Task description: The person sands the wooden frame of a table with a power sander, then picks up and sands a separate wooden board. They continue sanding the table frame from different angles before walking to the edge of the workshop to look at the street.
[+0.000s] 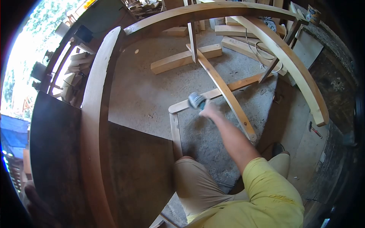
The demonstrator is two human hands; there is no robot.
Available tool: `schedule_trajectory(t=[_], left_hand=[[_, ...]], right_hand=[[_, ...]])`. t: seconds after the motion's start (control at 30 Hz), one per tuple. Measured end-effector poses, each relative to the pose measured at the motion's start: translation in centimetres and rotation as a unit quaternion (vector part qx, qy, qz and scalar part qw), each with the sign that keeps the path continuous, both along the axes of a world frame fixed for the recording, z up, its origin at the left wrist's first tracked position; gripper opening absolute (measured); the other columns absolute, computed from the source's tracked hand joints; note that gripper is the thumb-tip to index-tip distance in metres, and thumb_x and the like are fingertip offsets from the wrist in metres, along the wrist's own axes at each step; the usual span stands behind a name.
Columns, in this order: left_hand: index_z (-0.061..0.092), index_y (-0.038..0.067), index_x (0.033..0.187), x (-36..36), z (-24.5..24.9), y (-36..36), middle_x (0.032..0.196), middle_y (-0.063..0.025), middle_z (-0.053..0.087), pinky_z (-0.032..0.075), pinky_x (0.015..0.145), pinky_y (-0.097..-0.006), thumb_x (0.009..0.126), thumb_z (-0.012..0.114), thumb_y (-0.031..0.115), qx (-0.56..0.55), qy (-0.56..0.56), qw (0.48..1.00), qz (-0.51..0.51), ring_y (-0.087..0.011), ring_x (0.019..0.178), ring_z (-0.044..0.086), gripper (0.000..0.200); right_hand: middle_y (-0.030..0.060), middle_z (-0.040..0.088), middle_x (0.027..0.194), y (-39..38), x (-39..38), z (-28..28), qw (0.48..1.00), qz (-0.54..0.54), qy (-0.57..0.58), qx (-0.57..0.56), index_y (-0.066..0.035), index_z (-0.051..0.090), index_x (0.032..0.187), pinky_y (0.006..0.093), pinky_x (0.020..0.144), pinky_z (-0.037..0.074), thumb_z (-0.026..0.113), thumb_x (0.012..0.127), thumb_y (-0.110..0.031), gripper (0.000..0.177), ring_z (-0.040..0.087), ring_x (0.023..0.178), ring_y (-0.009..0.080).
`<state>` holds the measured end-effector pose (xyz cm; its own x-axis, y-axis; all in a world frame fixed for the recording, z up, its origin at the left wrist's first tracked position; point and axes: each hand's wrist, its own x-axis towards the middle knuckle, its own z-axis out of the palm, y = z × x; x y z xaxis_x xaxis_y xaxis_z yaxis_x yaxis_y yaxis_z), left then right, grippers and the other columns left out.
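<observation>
My right hand (210, 110) is wrapped round a power sander (196, 100) with a pale round head and a dark teal body. The sander overlaps a light wooden bar with a rounded end (180, 107) in this view. A longer wooden bar (224, 89) crosses that one just beyond the hand. At the lower left edge, in shadow, is my left hand (33, 195), with its fingers blurred and dim. It is nearest to a dark flat panel (57, 159), beside a thick curved beam (91, 91).
A long curved beam (213, 12) arches across the far side, and another (287, 53) bends down on the right. Timber offcuts (186, 58) lie on the concrete floor (140, 87). A cable (258, 49) loops over stacked wood. A hammer (315, 130) lies at right.
</observation>
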<state>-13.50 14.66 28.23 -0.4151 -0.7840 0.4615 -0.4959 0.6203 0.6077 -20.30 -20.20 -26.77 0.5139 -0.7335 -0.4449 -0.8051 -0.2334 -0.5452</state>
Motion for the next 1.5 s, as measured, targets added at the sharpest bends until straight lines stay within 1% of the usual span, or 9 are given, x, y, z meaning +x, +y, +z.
schedule_trajectory(t=[0.6,0.87,0.93,1.03,1.13,1.2,1.3,1.43,1.5], left_hand=[[0.059,0.01,0.117,-0.4,-0.4,0.1,0.072,-0.0047,0.062,0.047,0.072,-0.0355,0.089,0.058,0.033,-0.022,0.031,0.999,0.028,-0.0203,0.059,0.055,0.036],[0.05,0.004,0.13,0.4,0.9,0.3,0.074,-0.0102,0.067,0.047,0.069,-0.0352,0.094,0.055,0.018,0.051,-0.045,0.997,-0.043,-0.0231,0.065,0.064,0.039],[0.062,0.002,0.077,-0.8,-1.1,3.2,0.049,-0.0007,0.047,0.05,0.078,-0.0274,0.1,0.047,0.02,-0.055,0.096,0.964,0.241,-0.0172,0.06,0.06,0.033],[0.067,0.009,0.099,0.5,0.4,5.1,0.095,-0.0014,0.066,0.044,0.095,-0.0262,0.1,0.048,0.019,0.139,0.116,0.954,0.239,-0.0117,0.094,0.064,0.021],[0.067,0.01,0.1,-2.5,0.8,6.7,0.09,-0.0018,0.066,0.046,0.088,-0.0294,0.098,0.05,0.026,0.045,0.066,0.954,0.29,-0.0135,0.085,0.062,0.024],[0.067,0.01,0.1,-7.1,0.6,8.2,0.086,-0.002,0.066,0.047,0.082,-0.0315,0.096,0.051,0.03,-0.119,0.06,0.959,0.248,-0.0147,0.079,0.061,0.026],[0.067,0.01,0.101,-14.6,-2.3,9.9,0.08,-0.0025,0.066,0.048,0.075,-0.0347,0.094,0.053,0.037,-0.191,0.169,0.964,-0.074,-0.0165,0.07,0.06,0.031],[0.061,0.004,0.115,-19.2,-14.8,1.3,0.099,-0.0085,0.064,0.049,0.083,-0.0332,0.094,0.058,0.031,0.159,0.27,0.946,-0.085,-0.0177,0.089,0.059,0.034],[0.057,0.0,0.124,-20.5,-25.3,-5.9,0.113,-0.0124,0.063,0.049,0.089,-0.0314,0.095,0.062,0.026,0.439,0.41,0.784,0.155,-0.0182,0.103,0.06,0.039]], right_hand=[[0.0213,0.052,0.138,-6.0,-4.3,-0.2,0.991,-0.125,0.015,0.033,-0.004,0.037,0.143,0.0445,0.108,0.04,0.081,0.065,-0.026,0.092,0.051,0.128,0.035],[0.0234,0.06,0.126,4.1,-2.6,2.7,0.999,0.04,-0.032,0.018,-0.002,0.05,0.128,0.0443,0.1,0.047,0.082,0.058,-0.032,0.083,0.059,0.117,0.037],[0.0262,0.063,0.118,6.7,-5.2,2.2,0.996,0.029,-0.072,0.052,0.0,0.052,0.126,0.0451,0.095,0.05,0.083,0.055,-0.036,0.086,0.061,0.112,0.04],[0.0207,0.067,0.106,7.5,-11.4,-0.5,0.98,-0.029,-0.176,0.091,0.003,0.056,0.119,0.0404,0.083,0.054,0.085,0.054,-0.026,0.077,0.067,0.095,0.0315],[0.0118,0.067,0.093,6.1,-19.0,1.7,0.934,-0.142,-0.315,0.091,0.001,0.063,0.106,0.0331,0.068,0.054,0.085,0.052,-0.016,0.061,0.065,0.074,0.0194],[0.0109,0.067,0.093,3.3,-23.9,1.4,0.908,-0.215,-0.315,0.172,-0.001,0.065,0.103,0.0322,0.065,0.053,0.083,0.055,-0.015,0.054,0.064,0.071,0.0174],[0.0095,0.068,0.081,-0.7,-29.7,-0.9,0.885,-0.267,-0.362,0.121,0.0,0.067,0.09,0.0319,0.059,0.053,0.081,0.059,-0.014,0.037,0.064,0.063,0.0167],[0.0071,0.066,0.075,-2.2,-35.1,-2.7,0.832,-0.362,-0.4,0.127,-0.001,0.066,0.084,0.0314,0.058,0.053,0.08,0.063,-0.013,0.028,0.065,0.061,0.0176],[0.0068,0.064,0.078,-2.3,-37.3,-3.3,0.811,-0.387,-0.404,0.173,-0.002,0.064,0.089,0.0325,0.062,0.054,0.079,0.065,-0.013,0.031,0.066,0.064,0.0191]])
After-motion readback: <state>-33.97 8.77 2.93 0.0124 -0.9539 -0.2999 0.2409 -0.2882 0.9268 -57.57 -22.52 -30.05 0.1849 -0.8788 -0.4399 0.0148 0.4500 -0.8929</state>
